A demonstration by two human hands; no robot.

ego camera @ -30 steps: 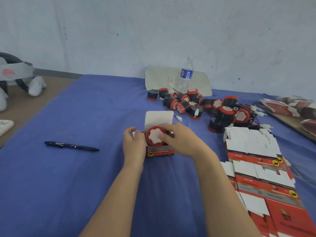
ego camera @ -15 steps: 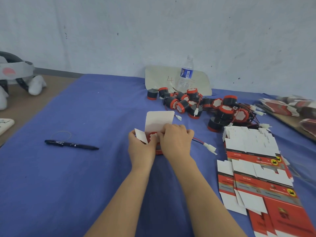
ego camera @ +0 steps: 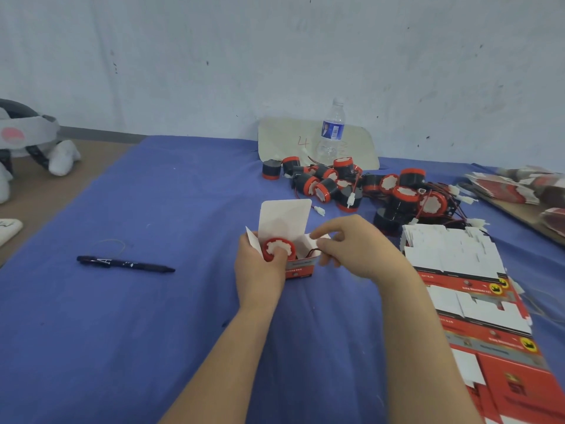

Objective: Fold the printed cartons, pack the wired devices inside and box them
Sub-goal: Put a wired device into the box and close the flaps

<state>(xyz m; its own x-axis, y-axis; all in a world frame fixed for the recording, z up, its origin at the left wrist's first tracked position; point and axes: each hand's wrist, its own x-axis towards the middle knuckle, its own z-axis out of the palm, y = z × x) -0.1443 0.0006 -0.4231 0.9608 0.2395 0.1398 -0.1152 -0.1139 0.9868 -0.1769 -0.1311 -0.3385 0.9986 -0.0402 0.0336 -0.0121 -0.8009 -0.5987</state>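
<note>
A small red printed carton [ego camera: 301, 267] stands on the blue cloth with its white lid flap [ego camera: 284, 220] up. A round red and black wired device [ego camera: 278, 248] sits in its open top. My left hand [ego camera: 260, 270] grips the carton's left side, thumb pressing on the device. My right hand [ego camera: 357, 247] pinches the device's thin wire at the carton's right side flap. A pile of the same wired devices [ego camera: 360, 188] lies behind. Flat printed cartons [ego camera: 467, 289] are stacked at the right.
A black pen [ego camera: 125, 264] lies on the blue cloth [ego camera: 153, 332] to the left. A plastic water bottle [ego camera: 331, 133] stands before a pale board by the wall. More flat cartons [ego camera: 516, 188] lie at the far right. A grey headset [ego camera: 24, 136] sits far left.
The device went from above the carton down into it. My right hand lifted off the top and moved to the right side, now pinching the wire.
</note>
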